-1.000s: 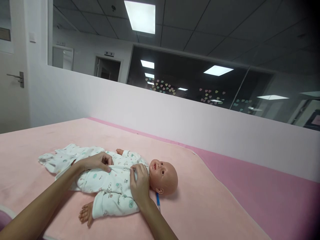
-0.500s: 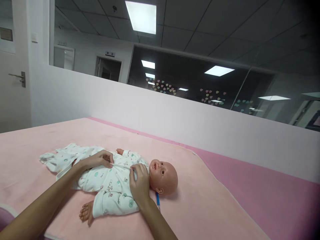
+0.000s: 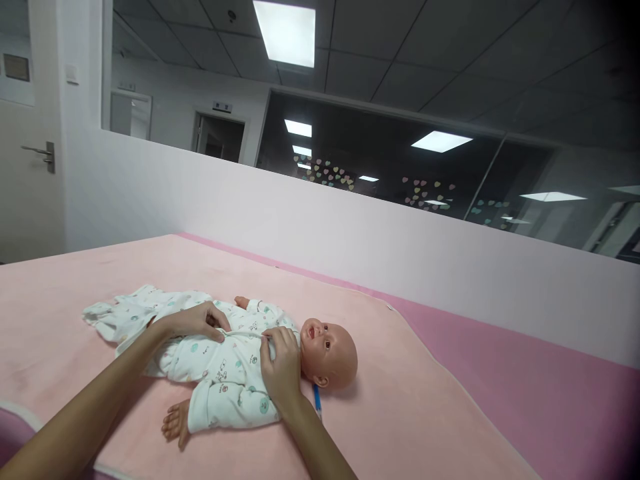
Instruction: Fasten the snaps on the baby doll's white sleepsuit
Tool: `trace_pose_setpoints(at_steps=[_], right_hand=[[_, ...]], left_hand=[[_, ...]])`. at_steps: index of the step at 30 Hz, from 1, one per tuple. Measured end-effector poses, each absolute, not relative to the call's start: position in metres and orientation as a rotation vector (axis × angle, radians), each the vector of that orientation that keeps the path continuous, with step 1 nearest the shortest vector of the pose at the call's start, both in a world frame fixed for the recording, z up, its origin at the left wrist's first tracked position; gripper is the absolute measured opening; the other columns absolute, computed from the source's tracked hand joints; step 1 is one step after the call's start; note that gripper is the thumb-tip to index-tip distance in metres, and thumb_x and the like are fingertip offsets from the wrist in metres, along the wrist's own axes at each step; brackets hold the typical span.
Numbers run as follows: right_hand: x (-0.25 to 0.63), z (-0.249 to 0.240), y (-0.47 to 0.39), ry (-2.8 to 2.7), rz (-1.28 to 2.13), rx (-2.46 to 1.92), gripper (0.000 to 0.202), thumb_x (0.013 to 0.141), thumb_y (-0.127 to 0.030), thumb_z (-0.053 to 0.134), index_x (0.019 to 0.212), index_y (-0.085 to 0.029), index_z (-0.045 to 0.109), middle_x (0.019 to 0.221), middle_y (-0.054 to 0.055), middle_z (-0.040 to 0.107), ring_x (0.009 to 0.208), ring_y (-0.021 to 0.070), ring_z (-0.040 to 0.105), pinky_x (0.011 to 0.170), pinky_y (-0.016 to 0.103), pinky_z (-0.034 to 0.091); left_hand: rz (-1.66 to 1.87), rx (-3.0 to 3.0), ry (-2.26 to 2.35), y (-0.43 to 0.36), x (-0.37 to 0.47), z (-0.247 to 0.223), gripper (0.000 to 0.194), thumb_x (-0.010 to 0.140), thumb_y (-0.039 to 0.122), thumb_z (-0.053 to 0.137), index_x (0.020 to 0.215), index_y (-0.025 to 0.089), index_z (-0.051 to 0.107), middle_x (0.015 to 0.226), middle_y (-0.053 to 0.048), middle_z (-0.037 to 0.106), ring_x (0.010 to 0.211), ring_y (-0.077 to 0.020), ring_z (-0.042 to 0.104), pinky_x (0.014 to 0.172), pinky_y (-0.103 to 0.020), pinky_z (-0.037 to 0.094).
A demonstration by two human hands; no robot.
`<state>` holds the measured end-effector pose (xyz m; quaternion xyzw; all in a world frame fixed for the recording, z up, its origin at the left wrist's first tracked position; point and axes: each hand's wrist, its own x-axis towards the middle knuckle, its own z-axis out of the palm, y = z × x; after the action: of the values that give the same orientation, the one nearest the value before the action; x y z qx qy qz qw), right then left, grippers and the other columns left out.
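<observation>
A baby doll (image 3: pixel 330 353) lies on its back, head to the right, wearing a white bodysuit (image 3: pixel 233 360) printed with small green and brown figures. My left hand (image 3: pixel 203 321) is closed in a pinch on the bodysuit's front edge at the belly. Near the collar, my right hand (image 3: pixel 281 365) grips the same front edge, its fingers bent over the cloth. Between the two hands the edge runs as a raised line. One doll hand (image 3: pixel 176 423) sticks out of the near sleeve, and the legs of the suit spread out to the left.
Under the doll is a pale pink blanket (image 3: pixel 400 413) over a darker pink mat (image 3: pixel 550 373). A blue strip (image 3: pixel 317 400) shows beside the doll's neck. Behind stands a low white wall (image 3: pixel 350 227) with windows above, and a door (image 3: pixel 30 180) at the left.
Both hands stay on the bodysuit's front edge. The left fingers have shifted slightly, and the edge between the hands looks a little less taut. The whole view has moved a touch.
</observation>
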<state>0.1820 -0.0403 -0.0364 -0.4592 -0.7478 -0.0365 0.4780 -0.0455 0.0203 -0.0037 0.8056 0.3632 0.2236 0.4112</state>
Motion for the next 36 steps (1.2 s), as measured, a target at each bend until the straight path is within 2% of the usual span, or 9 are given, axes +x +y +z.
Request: trace_pose_setpoints(at_steps=[3, 8, 12, 14, 21, 27, 30, 33, 36], right_hand=[[0.182, -0.036, -0.041, -1.826, -0.105, -1.11, 0.013, 0.081, -0.014, 0.043, 0.079, -0.019, 0.054, 0.079, 0.002, 0.058, 0.077, 0.0159, 0.049, 0.069, 0.029, 0.036], [0.182, -0.036, -0.041, -1.825, -0.119, -1.095, 0.014, 0.08, -0.013, 0.043, 0.078, -0.02, 0.054, 0.079, 0.002, 0.058, 0.077, 0.0159, 0.049, 0.068, 0.029, 0.036], [0.182, -0.038, -0.039, -1.822, -0.099, -1.092, 0.013, 0.081, -0.014, 0.043, 0.078, -0.02, 0.054, 0.079, 0.002, 0.058, 0.077, 0.0165, 0.049, 0.069, 0.029, 0.036], [0.182, -0.039, -0.039, -1.826, -0.09, -1.099, 0.013, 0.081, -0.014, 0.043, 0.078, -0.02, 0.054, 0.079, 0.002, 0.058, 0.077, 0.0165, 0.049, 0.069, 0.029, 0.036], [0.182, -0.037, -0.041, -1.821, -0.067, -1.099, 0.013, 0.082, -0.014, 0.042, 0.079, -0.019, 0.054, 0.08, 0.003, 0.057, 0.078, 0.0167, 0.047, 0.069, 0.03, 0.035], [0.182, -0.038, -0.044, -1.735, -0.167, -1.068, 0.013, 0.078, -0.01, 0.043, 0.076, -0.018, 0.053, 0.077, 0.003, 0.054, 0.076, 0.0164, 0.045, 0.07, 0.031, 0.034], [0.182, -0.04, -0.044, -1.713, -0.168, -1.04, 0.02, 0.072, -0.004, 0.041, 0.075, -0.018, 0.053, 0.077, 0.003, 0.053, 0.075, 0.0159, 0.044, 0.068, 0.031, 0.034], [0.182, -0.042, -0.045, -1.706, -0.171, -1.024, 0.024, 0.069, -0.001, 0.039, 0.075, -0.018, 0.054, 0.08, 0.003, 0.053, 0.077, 0.0159, 0.044, 0.069, 0.031, 0.035], [0.181, -0.042, -0.047, -1.678, -0.205, -1.028, 0.025, 0.068, -0.001, 0.039, 0.075, -0.018, 0.055, 0.082, 0.003, 0.054, 0.079, 0.0159, 0.045, 0.071, 0.031, 0.035]], left_hand=[[0.593, 1.991, 0.939, 0.02, -0.044, -0.005, 0.029, 0.066, 0.04, 0.064, 0.08, 0.015, 0.07, 0.074, -0.004, 0.066, 0.066, -0.0132, 0.053, 0.058, -0.021, 0.037], [0.646, 1.983, 0.943, 0.019, -0.043, -0.005, 0.028, 0.067, 0.04, 0.064, 0.078, 0.015, 0.07, 0.07, -0.003, 0.064, 0.064, -0.0116, 0.049, 0.056, -0.021, 0.033], [0.683, 1.982, 0.966, 0.02, -0.042, -0.006, 0.028, 0.065, 0.039, 0.066, 0.079, 0.014, 0.07, 0.052, 0.003, 0.049, 0.052, -0.0062, 0.036, 0.05, -0.02, 0.023], [0.677, 1.981, 0.949, 0.021, -0.042, -0.006, 0.028, 0.065, 0.038, 0.066, 0.078, 0.014, 0.069, 0.049, 0.004, 0.044, 0.05, -0.0054, 0.033, 0.049, -0.02, 0.021], [0.819, 1.854, 0.968, 0.021, -0.043, -0.006, 0.029, 0.058, 0.036, 0.072, 0.078, 0.015, 0.068, 0.067, -0.001, 0.059, 0.062, -0.01, 0.047, 0.057, -0.021, 0.034], [1.226, 1.653, 1.105, 0.02, -0.032, 0.016, 0.033, 0.07, 0.045, 0.06, 0.081, 0.015, 0.065, 0.054, 0.003, 0.049, 0.049, -0.0063, 0.037, 0.049, -0.021, 0.031], [1.397, 1.673, 1.091, 0.02, -0.004, 0.029, 0.032, 0.071, 0.045, 0.058, 0.079, 0.015, 0.064, 0.06, 0.002, 0.053, 0.054, -0.0077, 0.043, 0.052, -0.02, 0.037], [1.316, 1.901, 1.016, 0.02, 0.034, 0.028, 0.03, 0.074, 0.043, 0.053, 0.08, 0.016, 0.065, 0.074, -0.003, 0.062, 0.069, -0.0132, 0.054, 0.063, -0.024, 0.043], [1.068, 2.189, 0.957, 0.02, 0.059, 0.013, 0.025, 0.074, 0.037, 0.052, 0.077, 0.017, 0.067, 0.083, -0.004, 0.066, 0.082, -0.017, 0.057, 0.075, -0.027, 0.043]])
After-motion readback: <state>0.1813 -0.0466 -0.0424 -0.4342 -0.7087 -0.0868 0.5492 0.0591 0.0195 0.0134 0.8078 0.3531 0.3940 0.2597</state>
